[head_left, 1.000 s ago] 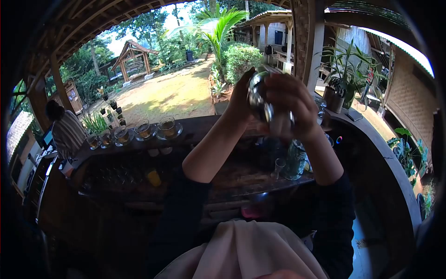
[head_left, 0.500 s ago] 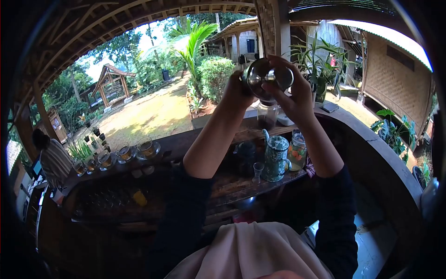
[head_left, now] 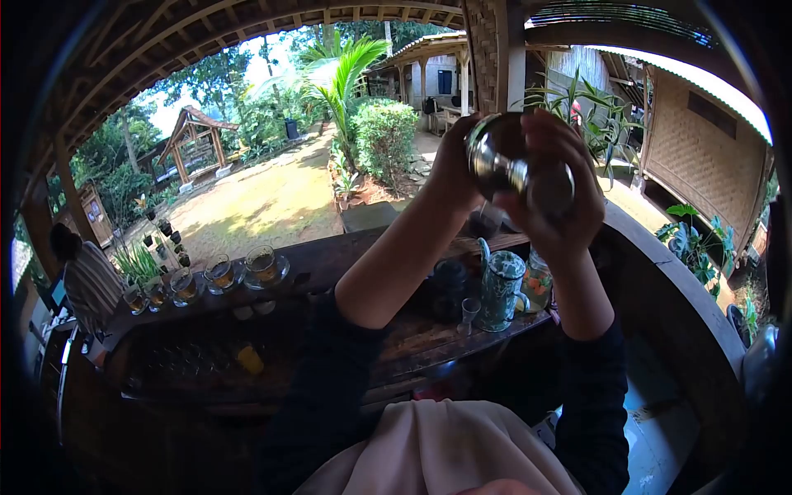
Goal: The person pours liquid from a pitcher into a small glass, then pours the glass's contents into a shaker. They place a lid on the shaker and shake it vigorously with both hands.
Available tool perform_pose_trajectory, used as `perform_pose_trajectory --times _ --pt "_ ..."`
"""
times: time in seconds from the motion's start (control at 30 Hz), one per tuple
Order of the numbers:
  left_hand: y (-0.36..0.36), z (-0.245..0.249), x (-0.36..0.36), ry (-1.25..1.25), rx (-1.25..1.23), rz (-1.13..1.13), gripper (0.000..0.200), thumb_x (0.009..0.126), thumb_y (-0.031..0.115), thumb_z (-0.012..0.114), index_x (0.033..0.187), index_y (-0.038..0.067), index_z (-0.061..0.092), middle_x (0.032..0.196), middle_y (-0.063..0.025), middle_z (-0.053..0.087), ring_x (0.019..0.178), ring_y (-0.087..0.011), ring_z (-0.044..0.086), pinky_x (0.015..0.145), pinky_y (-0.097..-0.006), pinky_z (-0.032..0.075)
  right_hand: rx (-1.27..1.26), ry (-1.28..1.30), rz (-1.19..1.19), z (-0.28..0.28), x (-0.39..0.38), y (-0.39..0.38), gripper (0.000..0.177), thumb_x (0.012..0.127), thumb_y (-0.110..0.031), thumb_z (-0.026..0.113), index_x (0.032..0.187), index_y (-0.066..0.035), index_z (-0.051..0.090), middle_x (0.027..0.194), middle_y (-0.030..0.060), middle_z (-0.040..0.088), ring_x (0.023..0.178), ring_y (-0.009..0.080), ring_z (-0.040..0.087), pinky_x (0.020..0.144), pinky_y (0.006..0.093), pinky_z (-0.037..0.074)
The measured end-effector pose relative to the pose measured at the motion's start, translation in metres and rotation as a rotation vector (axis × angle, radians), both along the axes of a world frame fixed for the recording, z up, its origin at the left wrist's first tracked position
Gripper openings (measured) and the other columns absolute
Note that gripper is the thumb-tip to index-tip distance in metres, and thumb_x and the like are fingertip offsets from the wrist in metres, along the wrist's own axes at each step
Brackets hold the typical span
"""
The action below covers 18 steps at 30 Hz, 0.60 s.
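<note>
A shiny metal vessel (head_left: 497, 157), rounded with a narrower waist and a round end, is held up in front of me at head height. My left hand (head_left: 456, 165) wraps round its left side. On the right, my right hand (head_left: 569, 177) is closed round the narrower end, slightly blurred. Below the hands, a green speckled enamel pot (head_left: 501, 289) stands on the dark wooden counter (head_left: 404, 334), with a small clear glass (head_left: 469, 315) to its left and a clear jar with an orange pattern (head_left: 536, 280) to its right.
Several glass cups of brown drink (head_left: 261, 264) stand along the counter's back left. A yellow object (head_left: 248, 359) lies in the dark recess. At far left is a person in a striped top (head_left: 89, 285). The counter's curved ledge (head_left: 660, 264) runs down the right.
Both hands and the metal vessel have moved right and slightly down in view, and the vessel has turned. The camera view has shifted slightly.
</note>
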<state>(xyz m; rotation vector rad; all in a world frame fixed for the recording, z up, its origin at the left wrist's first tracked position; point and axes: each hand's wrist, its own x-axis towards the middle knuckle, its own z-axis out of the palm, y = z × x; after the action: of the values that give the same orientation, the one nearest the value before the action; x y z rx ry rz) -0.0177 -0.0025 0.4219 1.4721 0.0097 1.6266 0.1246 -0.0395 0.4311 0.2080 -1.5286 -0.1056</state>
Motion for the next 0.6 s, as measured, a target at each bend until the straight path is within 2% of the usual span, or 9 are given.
perform_pose_trajectory --times 0.03,0.1,0.17,0.2,0.23,0.33,0.43,0.5,0.6 --pt "-0.035 0.009 -0.009 -0.112 -0.367 -0.688 0.035 0.093 0.030 0.045 0.108 0.003 0.059 0.098 -0.0154 0.067 0.087 -0.0273 0.066 0.080 -0.0417 0.055 0.304 -0.082 -0.127 -0.004 0.011 -0.027 0.044 0.067 -0.036 0.081 0.099 -0.009 0.067 0.104 0.0103 0.067 0.109 0.0316 0.060 0.109 0.0401 0.030" --pt "-0.070 0.004 -0.003 -0.077 -0.266 -0.351 0.040 0.093 0.033 0.054 0.120 0.004 0.049 0.113 -0.0140 0.061 0.098 -0.0210 0.064 0.081 -0.0357 0.056 0.585 -0.137 -0.065 -0.011 0.008 -0.043 0.036 0.075 -0.030 0.075 0.101 -0.008 0.067 0.107 0.0083 0.067 0.109 0.0266 0.061 0.108 0.0375 0.032" --pt "-0.079 0.006 0.005 -0.116 0.481 -0.303 0.046 0.092 0.038 0.056 0.123 0.005 0.047 0.113 -0.0123 0.060 0.099 -0.0205 0.063 0.082 -0.0375 0.055 0.695 -0.115 -0.019 -0.015 -0.010 -0.035 0.029 0.080 -0.032 0.068 0.101 -0.012 0.067 0.109 0.0084 0.066 0.107 0.0239 0.061 0.106 0.0399 0.035" --pt "-0.059 -0.011 -0.028 -0.144 -0.059 -0.371 0.049 0.093 0.039 0.052 0.125 0.003 0.045 0.116 -0.0140 0.059 0.100 -0.0246 0.063 0.085 -0.0434 0.054 0.753 -0.099 0.004 -0.016 -0.021 -0.030 0.026 0.083 -0.033 0.065 0.101 -0.014 0.067 0.111 0.0085 0.065 0.106 0.0225 0.061 0.105 0.0411 0.036" --pt "-0.032 -0.020 -0.050 -0.149 -0.060 -0.364 0.049 0.093 0.039 0.052 0.125 0.003 0.045 0.116 -0.0140 0.059 0.100 -0.0246 0.063 0.085 -0.0434 0.054 0.806 -0.085 0.028 -0.018 -0.030 -0.025 0.024 0.085 -0.033 0.061 0.100 -0.016 0.067 0.112 0.0086 0.065 0.105 0.0211 0.062 0.103 0.0423 0.037" --pt "0.008 -0.028 -0.078 -0.292 -0.146 -0.817 0.052 0.094 0.042 0.047 0.126 0.001 0.043 0.119 -0.0158 0.058 0.101 -0.0283 0.063 0.086 -0.0465 0.054 -0.168 -0.218 0.078 0.006 -0.080 0.009 0.047 0.064 -0.025 0.083 0.104 -0.007 0.066 0.111 0.0135 0.064 0.106 0.0320 0.061 0.091 0.0438 0.049" --pt "-0.015 -0.020 -0.097 -0.323 -0.377 -0.238 0.053 0.094 0.042 0.041 0.125 -0.001 0.044 0.120 -0.0187 0.057 0.099 -0.0304 0.063 0.083 -0.0480 0.054 -0.072 -0.184 0.109 0.002 -0.090 -0.021 0.048 0.064 -0.023 0.083 0.105 -0.005 0.066 0.109 0.0122 0.065 0.107 0.0315 0.061 0.088 0.0431 0.050" --pt "-0.089 -0.027 -0.095 -0.282 -0.268 -1.133 0.050 0.094 0.040 0.048 0.126 0.002 0.042 0.120 -0.0210 0.055 0.102 -0.0327 0.061 0.082 -0.0485 0.054 0.396 -0.305 0.020 -0.012 -0.076 -0.078 0.034 0.075 -0.025 0.074 0.105 -0.009 0.069 0.104 0.0093 0.067 0.105 0.0261 0.061 0.099 0.0446 0.042" --pt "-0.135 -0.038 -0.082 -0.231 0.369 -0.257 0.056 0.087 0.042 0.063 0.127 0.011 0.037 0.117 -0.0206 0.055 0.105 -0.0362 0.059 0.083 -0.0471 0.053 0.668 -0.199 0.169 -0.032 -0.105 -0.095 0.029 0.080 -0.028 0.067 0.104 -0.012 0.067 0.107 0.0084 0.066 0.104 0.0208 0.061 0.101 0.0446 0.039"
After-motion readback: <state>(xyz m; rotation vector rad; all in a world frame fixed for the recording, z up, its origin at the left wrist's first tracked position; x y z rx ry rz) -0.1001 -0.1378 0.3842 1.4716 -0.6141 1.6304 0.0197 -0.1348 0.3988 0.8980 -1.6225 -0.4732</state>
